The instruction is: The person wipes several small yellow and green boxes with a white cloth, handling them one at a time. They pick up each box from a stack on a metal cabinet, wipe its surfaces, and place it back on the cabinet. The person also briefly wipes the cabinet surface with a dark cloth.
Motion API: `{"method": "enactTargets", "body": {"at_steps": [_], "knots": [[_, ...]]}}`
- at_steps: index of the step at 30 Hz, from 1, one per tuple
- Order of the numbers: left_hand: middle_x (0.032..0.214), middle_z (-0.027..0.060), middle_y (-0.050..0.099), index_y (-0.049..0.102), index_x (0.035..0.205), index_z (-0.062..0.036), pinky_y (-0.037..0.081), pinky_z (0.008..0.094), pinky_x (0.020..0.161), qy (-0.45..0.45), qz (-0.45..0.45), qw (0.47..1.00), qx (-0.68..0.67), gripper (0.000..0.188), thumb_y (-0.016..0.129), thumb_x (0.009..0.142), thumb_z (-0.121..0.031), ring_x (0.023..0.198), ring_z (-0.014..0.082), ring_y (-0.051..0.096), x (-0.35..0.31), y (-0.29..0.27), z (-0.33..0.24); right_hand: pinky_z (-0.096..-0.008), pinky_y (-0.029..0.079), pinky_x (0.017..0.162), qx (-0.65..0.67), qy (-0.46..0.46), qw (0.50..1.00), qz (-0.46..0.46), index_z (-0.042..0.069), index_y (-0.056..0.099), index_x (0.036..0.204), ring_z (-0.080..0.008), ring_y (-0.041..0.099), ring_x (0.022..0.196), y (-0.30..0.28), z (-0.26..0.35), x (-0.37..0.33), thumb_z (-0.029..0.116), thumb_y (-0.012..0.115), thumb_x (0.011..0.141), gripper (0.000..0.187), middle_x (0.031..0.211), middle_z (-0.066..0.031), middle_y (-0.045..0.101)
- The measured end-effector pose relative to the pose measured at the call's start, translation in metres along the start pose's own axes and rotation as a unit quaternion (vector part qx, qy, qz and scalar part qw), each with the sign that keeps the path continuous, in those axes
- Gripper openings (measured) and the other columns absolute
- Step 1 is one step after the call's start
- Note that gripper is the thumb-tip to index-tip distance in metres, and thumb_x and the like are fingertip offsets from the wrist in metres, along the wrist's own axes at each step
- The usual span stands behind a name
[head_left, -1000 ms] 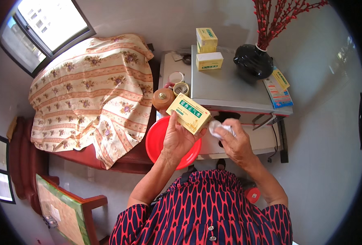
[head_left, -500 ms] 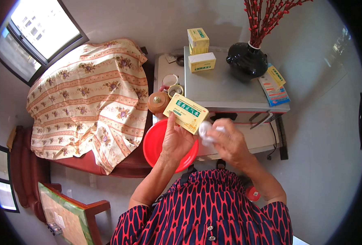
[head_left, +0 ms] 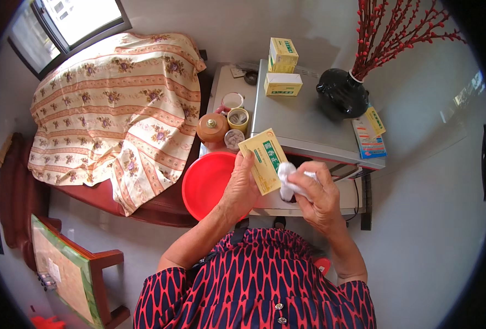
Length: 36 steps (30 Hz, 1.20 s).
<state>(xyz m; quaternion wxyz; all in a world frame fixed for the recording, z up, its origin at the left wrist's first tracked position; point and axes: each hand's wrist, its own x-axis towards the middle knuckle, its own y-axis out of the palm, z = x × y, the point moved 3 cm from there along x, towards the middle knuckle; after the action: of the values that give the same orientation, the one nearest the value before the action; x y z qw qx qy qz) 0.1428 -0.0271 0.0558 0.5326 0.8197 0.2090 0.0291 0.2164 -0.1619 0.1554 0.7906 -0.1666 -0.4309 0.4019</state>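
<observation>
A wide cream cloth with orange stripes and flower bunches [head_left: 111,109] covered most of a dark red sofa [head_left: 160,211], so that only the sofa's lower front and one end showed. To its right stood a boxy silver-grey appliance [head_left: 303,123], its front partly blocked by the hands and hard to make out in shadow. At the lower left, a green-bordered wooden table [head_left: 64,263] appeared at a steep slant. A round red plastic basin [head_left: 207,183] sat in front of the sofa, its right side hidden behind the left forearm and hand. On the appliance stood a glossy black vase [head_left: 339,93] of red-budded branches, near two pale yellow boxes, one [head_left: 283,86] in front of the other [head_left: 283,52].

The left hand [head_left: 240,189] grasped a flat yellow cardboard carton with a green band [head_left: 262,164], thumb along its left edge, the other fingers mostly out of sight behind it. The carton was held tilted in the air, between the basin and the appliance's front. The right hand [head_left: 319,197] clasped a bunched white cloth [head_left: 287,175], which overlapped the carton's right edge; how firmly it pressed could not be told. Smallest was a round container [head_left: 234,139], its contents indistinct, beside a brown lidded pot [head_left: 211,131].
</observation>
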Motion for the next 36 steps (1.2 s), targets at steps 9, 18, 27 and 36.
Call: {"method": "enactTargets", "body": {"at_steps": [9,18,27,36], "knots": [[0.133,0.0095,0.045,0.024,0.141,-0.0125,0.044,0.0394,0.099,-0.045,0.089,0.995,0.024,0.066,0.060,0.088,-0.030,0.118,0.0251,0.052,-0.021,0.019,0.002,-0.0339,0.051,0.071,-0.097,0.043,0.993,-0.055,0.006,0.065,0.108,-0.0275,0.058,0.085,0.011,-0.032,-0.001,-0.011,0.062,0.068,0.043,0.101,-0.0122,0.055],[0.130,0.0079,0.041,0.020,0.139,-0.0106,0.042,0.0323,0.098,0.099,0.091,0.937,0.322,0.088,0.075,0.071,-0.003,0.121,0.0177,0.042,-0.032,0.016,0.002,-0.0370,0.050,0.070,-0.151,-0.141,0.974,0.092,0.005,0.066,0.105,-0.0272,0.057,0.090,0.021,0.022,0.004,0.001,0.065,0.069,0.037,0.103,-0.0119,0.054],[0.106,0.0228,0.059,0.029,0.136,-0.0050,0.048,0.0419,0.083,0.099,-0.044,0.760,0.641,0.071,0.068,0.077,-0.013,0.100,0.0371,0.059,-0.053,0.026,-0.010,-0.0353,0.046,0.067,-0.317,-0.164,0.929,0.094,0.001,0.063,0.107,-0.0260,0.054,0.086,0.023,0.028,0.018,0.011,0.061,0.071,0.037,0.103,-0.0134,0.053],[0.101,0.0217,0.061,0.039,0.128,-0.0057,0.048,0.0456,0.079,0.143,-0.056,0.697,0.700,0.061,0.067,0.074,-0.014,0.097,0.0387,0.059,-0.066,0.030,-0.016,-0.0367,0.047,0.071,-0.325,-0.182,0.925,0.077,0.000,0.061,0.111,-0.0258,0.054,0.087,0.023,0.030,0.011,0.008,0.063,0.069,0.043,0.104,-0.0148,0.053]]}}
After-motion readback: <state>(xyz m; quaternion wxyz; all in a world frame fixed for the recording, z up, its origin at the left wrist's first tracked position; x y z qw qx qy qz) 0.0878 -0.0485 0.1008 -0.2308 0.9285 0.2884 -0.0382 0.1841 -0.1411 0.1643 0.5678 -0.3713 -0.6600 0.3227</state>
